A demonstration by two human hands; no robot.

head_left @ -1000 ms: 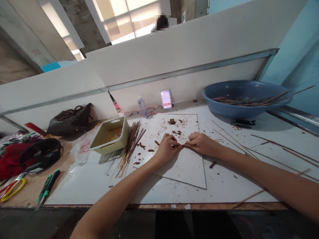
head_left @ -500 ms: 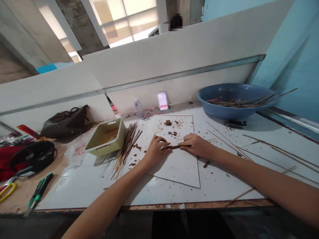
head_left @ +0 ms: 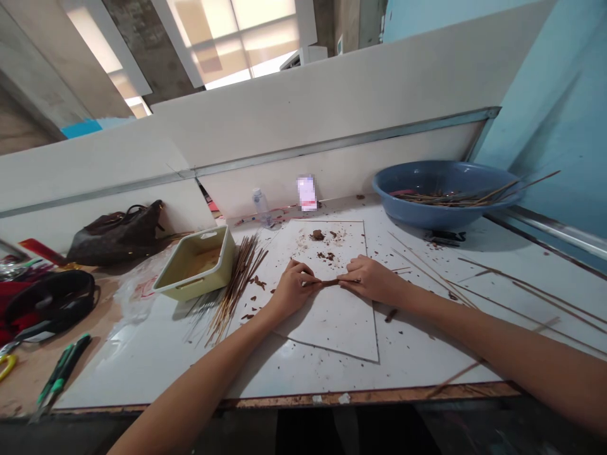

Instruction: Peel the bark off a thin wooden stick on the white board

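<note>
My left hand point(head_left: 293, 289) and my right hand point(head_left: 368, 278) lie on a white board point(head_left: 332, 316) on the table, fingertips facing each other. Between them they pinch a short brown stick coated with dark paste point(head_left: 328, 282), which lies flat on the board. Both hands have their fingers curled onto it. Crumbs and a small lump of brown paste point(head_left: 317, 235) lie farther back on the board. A bundle of thin brown sticks point(head_left: 234, 283) rests just left of my left hand.
A pale yellow tray point(head_left: 196, 264) stands left of the sticks. A blue basin point(head_left: 443, 193) holding long sticks sits at the back right. A dark bag point(head_left: 116, 232), green-handled tools point(head_left: 59, 378), a small bottle point(head_left: 258, 203) and loose sticks point(head_left: 512, 284) also lie about.
The hands spread a little apart along the stick half a second ago, then closed in again. The view shifted slightly; a person's head behind the partition is out of sight now.
</note>
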